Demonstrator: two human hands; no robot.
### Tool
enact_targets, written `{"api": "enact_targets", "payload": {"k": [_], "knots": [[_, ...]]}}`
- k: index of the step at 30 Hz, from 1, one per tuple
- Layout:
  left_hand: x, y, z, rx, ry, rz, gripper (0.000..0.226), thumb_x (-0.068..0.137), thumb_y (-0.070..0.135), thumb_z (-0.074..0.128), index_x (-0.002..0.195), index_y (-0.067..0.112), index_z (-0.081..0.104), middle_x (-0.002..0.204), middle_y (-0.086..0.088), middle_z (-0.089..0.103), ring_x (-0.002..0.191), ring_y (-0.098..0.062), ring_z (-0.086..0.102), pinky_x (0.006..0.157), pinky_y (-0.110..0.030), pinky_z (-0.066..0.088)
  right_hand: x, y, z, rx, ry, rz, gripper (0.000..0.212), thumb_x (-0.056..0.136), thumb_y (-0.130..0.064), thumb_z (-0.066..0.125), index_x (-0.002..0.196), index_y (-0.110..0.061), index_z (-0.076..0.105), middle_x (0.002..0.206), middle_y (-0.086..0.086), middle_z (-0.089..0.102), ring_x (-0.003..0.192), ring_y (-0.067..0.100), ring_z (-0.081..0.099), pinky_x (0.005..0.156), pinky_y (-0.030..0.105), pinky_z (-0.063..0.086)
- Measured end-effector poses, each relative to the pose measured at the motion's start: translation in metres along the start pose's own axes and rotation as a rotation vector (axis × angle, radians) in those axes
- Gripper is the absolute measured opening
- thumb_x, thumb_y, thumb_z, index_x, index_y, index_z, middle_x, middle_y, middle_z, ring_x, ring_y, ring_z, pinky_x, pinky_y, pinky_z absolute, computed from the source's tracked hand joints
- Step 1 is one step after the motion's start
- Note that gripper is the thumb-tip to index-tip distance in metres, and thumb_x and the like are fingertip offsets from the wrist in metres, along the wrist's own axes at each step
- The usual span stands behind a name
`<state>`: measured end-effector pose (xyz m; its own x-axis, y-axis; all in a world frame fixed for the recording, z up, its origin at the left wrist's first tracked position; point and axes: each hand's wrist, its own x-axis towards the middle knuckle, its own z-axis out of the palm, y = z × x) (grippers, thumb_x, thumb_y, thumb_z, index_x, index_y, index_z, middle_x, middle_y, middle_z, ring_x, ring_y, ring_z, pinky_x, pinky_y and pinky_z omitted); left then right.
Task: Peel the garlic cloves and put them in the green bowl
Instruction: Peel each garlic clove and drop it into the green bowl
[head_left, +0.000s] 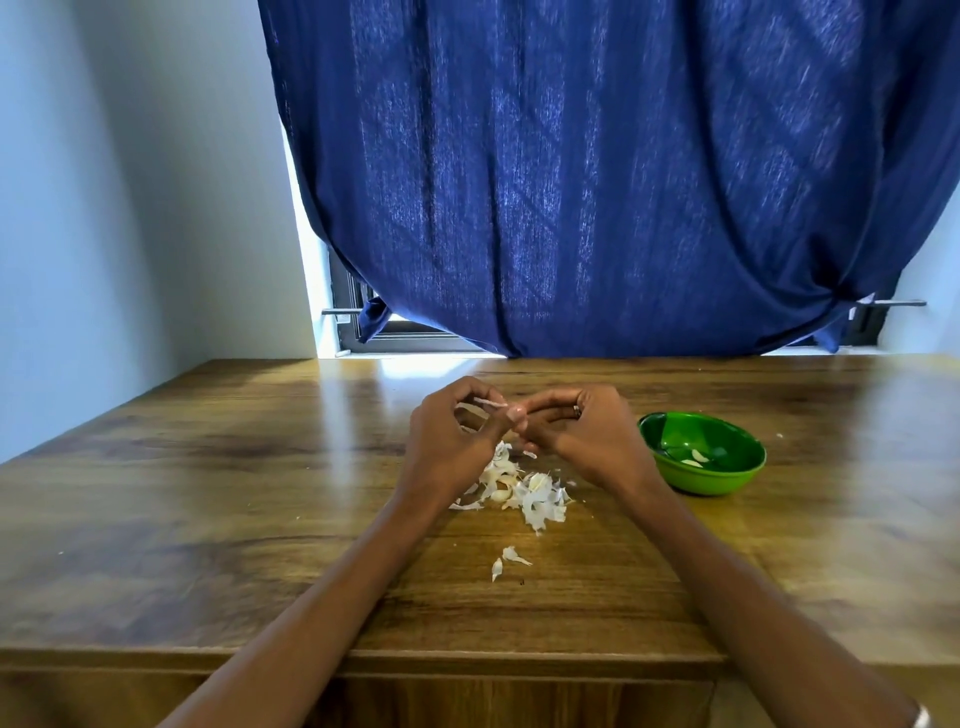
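Both my hands meet above the wooden table (218, 493). My left hand (452, 441) pinches a thin white strip of garlic skin (491, 402) between thumb and fingers. My right hand (582, 436), a ring on one finger, has its fingers curled round a garlic clove that is almost wholly hidden. The green bowl (727, 480) stands just right of my right hand, with two peeled cloves (696, 458) inside. A heap of white skins and some cloves (524, 491) lies under my hands.
Two loose bits of skin (506, 561) lie nearer the table's front edge. A dark blue curtain (597, 182) hangs behind the table's far edge, a pale wall (104, 208) is on the left.
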<state>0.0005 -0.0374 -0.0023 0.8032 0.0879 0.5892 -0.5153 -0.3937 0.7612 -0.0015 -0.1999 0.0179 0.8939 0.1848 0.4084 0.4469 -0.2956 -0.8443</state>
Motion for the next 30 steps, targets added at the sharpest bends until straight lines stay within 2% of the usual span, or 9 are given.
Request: {"api": "enact_targets", "payload": {"k": [4,8,11,13,16,19,22,26,30], "knots": [[0.001,-0.003,-0.001,-0.065,0.006,-0.023,0.014,0.088,0.019,0.078,0.081,0.022,0.068,0.082,0.004,0.072,0.082,-0.023,0.073,0.078,-0.049,0.06,0.001,0.0,0.003,0.004,-0.008,-0.025,0.017,0.08,-0.012,0.08,0.09,-0.025,0.076,0.084,-0.011,0.077,0.077,0.003,0.073,0.064,0.016,0.056],[0.002,0.0,-0.003,-0.119,0.011,-0.067,0.007,0.091,0.01,0.074,0.087,0.014,0.07,0.089,0.0,0.072,0.075,-0.023,0.072,0.071,-0.04,0.059,0.001,0.002,0.007,-0.039,0.008,-0.038,0.012,0.083,-0.015,0.078,0.093,-0.022,0.076,0.084,-0.007,0.076,0.073,0.004,0.073,0.061,0.016,0.056],[0.002,-0.001,-0.002,-0.122,0.032,-0.099,0.007,0.091,0.009,0.074,0.087,0.015,0.071,0.101,-0.005,0.068,0.083,-0.027,0.071,0.068,-0.039,0.06,0.001,0.002,0.01,-0.04,0.006,-0.039,0.011,0.084,-0.014,0.078,0.09,-0.022,0.074,0.082,-0.006,0.075,0.071,0.006,0.072,0.059,0.015,0.054],[0.002,-0.002,-0.001,-0.115,0.026,-0.112,0.01,0.091,0.011,0.074,0.085,0.02,0.072,0.103,-0.004,0.064,0.088,-0.03,0.07,0.069,-0.039,0.059,0.002,0.003,0.011,-0.036,-0.001,-0.03,0.011,0.084,-0.012,0.077,0.086,-0.022,0.074,0.081,-0.005,0.075,0.071,0.008,0.072,0.06,0.016,0.055],[0.001,-0.002,0.0,-0.124,0.017,-0.119,0.015,0.091,0.011,0.073,0.083,0.024,0.073,0.094,-0.001,0.061,0.085,-0.031,0.068,0.069,-0.038,0.054,0.002,0.005,0.012,-0.024,-0.009,0.004,0.008,0.085,-0.011,0.077,0.086,-0.018,0.073,0.082,-0.001,0.076,0.073,0.014,0.073,0.063,0.022,0.059],[0.002,-0.003,0.001,-0.121,0.007,-0.141,0.019,0.092,0.012,0.073,0.083,0.029,0.074,0.095,-0.006,0.064,0.088,-0.037,0.065,0.079,-0.046,0.054,0.001,0.005,0.012,0.026,-0.021,0.052,0.005,0.086,-0.011,0.076,0.087,-0.015,0.073,0.083,0.003,0.076,0.077,0.02,0.074,0.069,0.03,0.063],[0.001,0.001,0.001,-0.147,-0.021,-0.145,0.02,0.093,0.01,0.071,0.085,0.028,0.075,0.096,-0.012,0.068,0.083,-0.03,0.063,0.078,-0.041,0.053,-0.001,0.002,0.011,0.128,-0.04,0.112,0.01,0.087,-0.008,0.073,0.085,-0.017,0.071,0.082,0.002,0.075,0.077,0.02,0.074,0.075,0.035,0.063],[-0.001,0.005,0.0,-0.296,-0.084,-0.206,0.017,0.096,0.01,0.066,0.09,0.024,0.075,0.083,0.002,0.072,0.078,-0.012,0.061,0.069,-0.027,0.05,-0.001,0.002,0.01,0.318,-0.107,0.207,0.005,0.088,-0.007,0.07,0.09,-0.012,0.071,0.081,0.002,0.075,0.079,0.018,0.069,0.087,0.042,0.059],[0.001,0.003,-0.006,-0.513,-0.038,-0.326,0.013,0.094,0.019,0.067,0.102,0.013,0.076,0.079,0.008,0.072,0.071,-0.009,0.061,0.064,-0.028,0.051,0.002,0.002,0.007,0.479,-0.113,0.279,0.016,0.078,-0.013,0.073,0.093,-0.01,0.072,0.085,0.005,0.076,0.085,0.019,0.069,0.09,0.04,0.058]]}}
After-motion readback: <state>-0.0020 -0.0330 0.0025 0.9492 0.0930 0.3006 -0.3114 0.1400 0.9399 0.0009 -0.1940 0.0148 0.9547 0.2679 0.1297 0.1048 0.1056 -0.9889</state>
